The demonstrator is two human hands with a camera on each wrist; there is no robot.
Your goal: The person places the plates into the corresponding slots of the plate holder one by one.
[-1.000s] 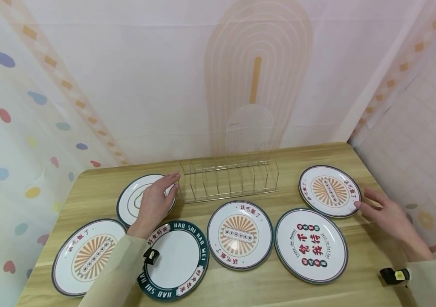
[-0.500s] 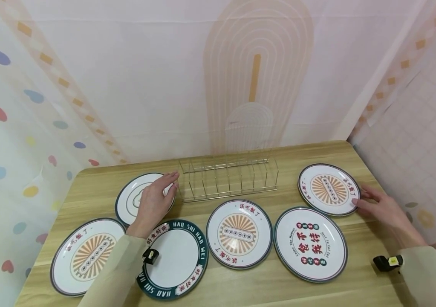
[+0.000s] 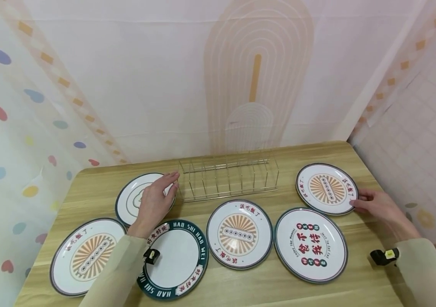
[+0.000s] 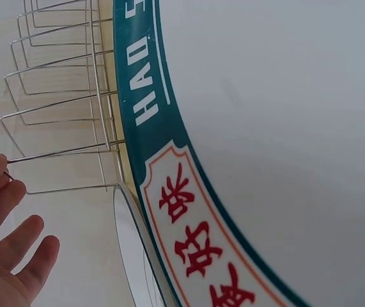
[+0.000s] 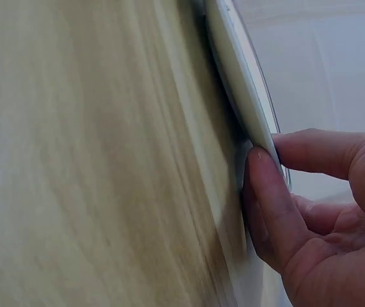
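Note:
At the right back of the table, my right hand (image 3: 383,209) pinches the near right rim of a white plate (image 3: 327,189) with an orange sunburst. In the right wrist view the thumb lies on one face of that plate (image 5: 243,77) and fingers (image 5: 275,204) on the other. My left hand (image 3: 157,204) is at the left end of a wire dish rack (image 3: 229,177). Its thumb and index finger pinch the end wire of the rack (image 4: 61,153) in the left wrist view, the other fingers loosely bent. The rack's slots hold no plates.
Several plates lie flat: a ringed one (image 3: 133,200) under the left hand, sunburst ones at left (image 3: 91,256) and middle (image 3: 238,234), a green-rimmed one (image 3: 175,260), and one with red characters (image 3: 311,245). The wooden table (image 3: 241,285) meets a curtain (image 3: 145,85) behind.
My right hand has come in to the plate's rim and taken hold of it. The plate has shifted slightly left. The left hand has stayed at the rack.

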